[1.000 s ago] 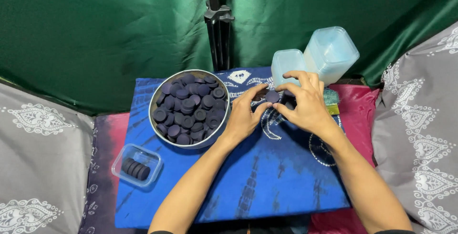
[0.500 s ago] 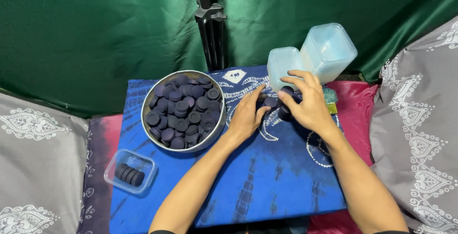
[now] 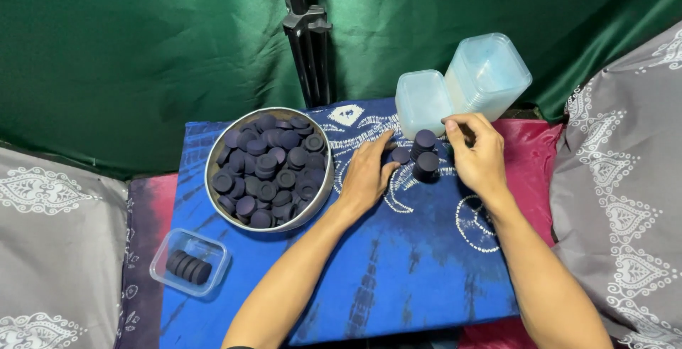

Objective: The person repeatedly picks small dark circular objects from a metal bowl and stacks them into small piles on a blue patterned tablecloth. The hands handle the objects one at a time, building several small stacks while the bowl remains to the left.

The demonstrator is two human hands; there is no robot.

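Two short stacks of dark purple round discs [image 3: 425, 151] stand on the blue patterned cloth [image 3: 398, 264], with one loose disc [image 3: 400, 156] beside them. My left hand [image 3: 366, 173] lies flat on the cloth, its fingertips touching the loose disc. My right hand [image 3: 479, 153] hovers just right of the stacks, fingers loosely curled, with its index fingertip near the taller stack's top. Neither hand grips anything. A round metal bowl [image 3: 213, 151] heaped with several of the same discs sits left of my left hand.
Two stacks of clear plastic tubs [image 3: 455, 86] lean behind the discs. A small clear tub [image 3: 158, 269] holding a row of discs lies at the front left. A black tripod [image 3: 307, 43] stands before the green curtain. Grey patterned cushions [image 3: 625, 178] flank the board.
My hands, cupped together over the discs before, have drawn apart and uncovered the two stacks. The view has shifted slightly.
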